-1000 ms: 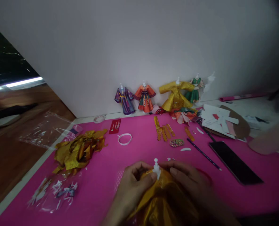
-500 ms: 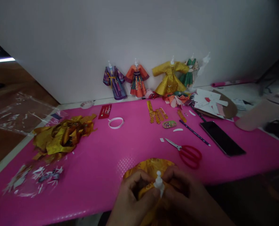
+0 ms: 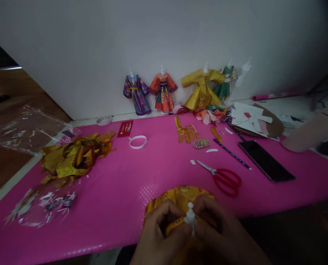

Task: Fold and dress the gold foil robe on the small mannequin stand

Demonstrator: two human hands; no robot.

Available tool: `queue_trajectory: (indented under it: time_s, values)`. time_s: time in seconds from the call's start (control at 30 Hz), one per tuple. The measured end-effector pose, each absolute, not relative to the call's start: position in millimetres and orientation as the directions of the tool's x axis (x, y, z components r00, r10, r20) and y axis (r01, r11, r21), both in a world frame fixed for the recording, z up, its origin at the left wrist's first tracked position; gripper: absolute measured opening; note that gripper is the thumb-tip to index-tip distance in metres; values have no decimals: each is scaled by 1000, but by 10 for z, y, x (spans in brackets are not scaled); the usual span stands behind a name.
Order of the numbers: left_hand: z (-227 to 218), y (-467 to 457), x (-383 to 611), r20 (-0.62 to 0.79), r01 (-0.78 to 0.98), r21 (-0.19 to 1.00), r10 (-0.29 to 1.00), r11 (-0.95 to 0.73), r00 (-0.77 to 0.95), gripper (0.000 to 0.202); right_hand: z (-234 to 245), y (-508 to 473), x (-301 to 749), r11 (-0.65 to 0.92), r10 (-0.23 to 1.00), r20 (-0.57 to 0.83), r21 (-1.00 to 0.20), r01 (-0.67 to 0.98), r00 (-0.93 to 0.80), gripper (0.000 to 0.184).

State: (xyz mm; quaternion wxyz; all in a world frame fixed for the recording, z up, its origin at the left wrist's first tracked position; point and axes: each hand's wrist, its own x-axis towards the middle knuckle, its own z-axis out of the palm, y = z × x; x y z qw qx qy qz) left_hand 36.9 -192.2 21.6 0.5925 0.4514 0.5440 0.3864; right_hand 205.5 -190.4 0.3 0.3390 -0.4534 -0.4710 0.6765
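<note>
At the table's near edge, a small gold patterned doll dress (image 3: 182, 195) surrounds a white doll form (image 3: 191, 216), whose knobbed neck points up. My left hand (image 3: 162, 230) pinches the gold cloth on the left of the neck, thumb close to the form. On the other side, my right hand (image 3: 220, 230) is closed on the cloth too, its fingertips near the neck. The lower part of the dress is dark and partly covered by my hands.
Red-handled scissors (image 3: 226, 181) lie just beyond my right hand. A pencil (image 3: 233, 154) and a phone (image 3: 266, 161) are farther right. Crumpled gold scraps (image 3: 75, 156) and a clear bag (image 3: 45, 209) lie left. Several dressed doll forms, one in purple (image 3: 136, 94), lean against the wall.
The whole view has shifted slightly, so the table things appear a little to the right. Both hands keep their pinch beside the white neck, with hardly any movement.
</note>
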Motion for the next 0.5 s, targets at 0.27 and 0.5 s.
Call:
queue_trajectory:
  time_s: [0.27,0.5]
  values:
    - [165,-1997,358,-249,-9,968,967,250,61,10,89,-1891,2025,-373,845,-357,-927,39,-397,21]
    - [132,-2045,310,-323,-8,945,933,328,158,16,194,-1885,2106,-385,812,-369,-921,62,-452,25]
